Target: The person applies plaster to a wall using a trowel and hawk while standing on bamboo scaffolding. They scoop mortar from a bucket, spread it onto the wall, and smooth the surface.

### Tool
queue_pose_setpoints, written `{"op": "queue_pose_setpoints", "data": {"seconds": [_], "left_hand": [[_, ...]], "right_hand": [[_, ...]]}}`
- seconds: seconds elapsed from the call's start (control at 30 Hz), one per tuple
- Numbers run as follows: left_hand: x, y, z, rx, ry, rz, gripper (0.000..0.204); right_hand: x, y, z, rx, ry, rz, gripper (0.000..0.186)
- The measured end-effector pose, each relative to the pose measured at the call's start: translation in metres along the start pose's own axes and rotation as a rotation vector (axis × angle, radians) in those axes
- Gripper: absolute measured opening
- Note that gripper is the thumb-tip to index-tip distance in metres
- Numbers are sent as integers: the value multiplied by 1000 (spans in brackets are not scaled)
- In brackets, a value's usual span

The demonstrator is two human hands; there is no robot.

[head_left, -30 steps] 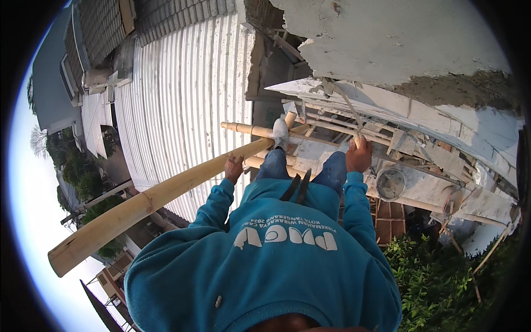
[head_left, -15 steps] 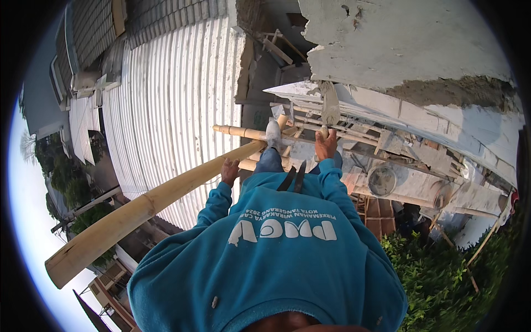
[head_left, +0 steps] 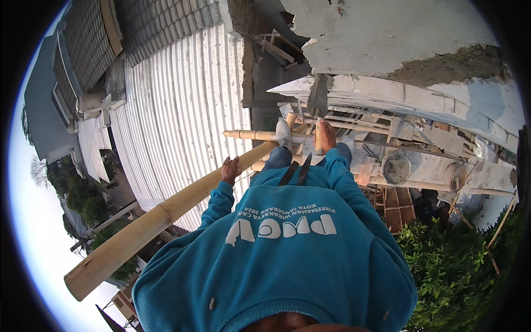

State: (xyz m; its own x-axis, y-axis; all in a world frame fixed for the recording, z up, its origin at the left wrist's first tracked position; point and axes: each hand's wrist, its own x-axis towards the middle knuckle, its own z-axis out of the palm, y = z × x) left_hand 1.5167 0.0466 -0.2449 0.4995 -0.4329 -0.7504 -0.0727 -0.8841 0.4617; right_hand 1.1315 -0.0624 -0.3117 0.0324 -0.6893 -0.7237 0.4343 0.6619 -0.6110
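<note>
My right hand (head_left: 328,136) is closed around the pale wooden handle of a trowel (head_left: 317,98). Its grey blade points away from me, toward the broken edge of a plastered wall (head_left: 387,33). At my left side a thick bamboo pole (head_left: 149,216) slants up toward the camera. My left hand (head_left: 230,170) is at this pole with its fingers apart and slightly curved; whether it bears weight on the pole I cannot tell. A pale, dirty boot (head_left: 283,134) on my foot shows beside a crossing bamboo pole (head_left: 249,134).
White corrugated roofing (head_left: 177,110) spreads out on the left. To the right, a round mortar bucket (head_left: 396,167) stands on a splattered plank platform (head_left: 426,178) with bamboo rails. Wet mortar (head_left: 451,67) covers part of the wall. Green foliage (head_left: 442,271) lies far below.
The view has shifted slightly. The trowel blade has turned and looks darker, and its handle shows more in my right hand. My left hand stays by the bamboo pole.
</note>
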Motion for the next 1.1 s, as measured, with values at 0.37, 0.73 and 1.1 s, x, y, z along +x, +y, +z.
{"op": "queue_pose_setpoints", "data": {"seconds": [0.37, 0.73, 1.1], "left_hand": [[-15, 32, 20, 40, -91, -18, 82], [-21, 23, 13, -34, -42, 40, 79], [-26, 14, 6, 20, -34, -50, 75]], "right_hand": [[27, 11, -13, -937, 101, -296, 41], [12, -55, -87, -1250, 279, -375, 53], [-4, -3, -54, -342, 250, -116, 63]]}}
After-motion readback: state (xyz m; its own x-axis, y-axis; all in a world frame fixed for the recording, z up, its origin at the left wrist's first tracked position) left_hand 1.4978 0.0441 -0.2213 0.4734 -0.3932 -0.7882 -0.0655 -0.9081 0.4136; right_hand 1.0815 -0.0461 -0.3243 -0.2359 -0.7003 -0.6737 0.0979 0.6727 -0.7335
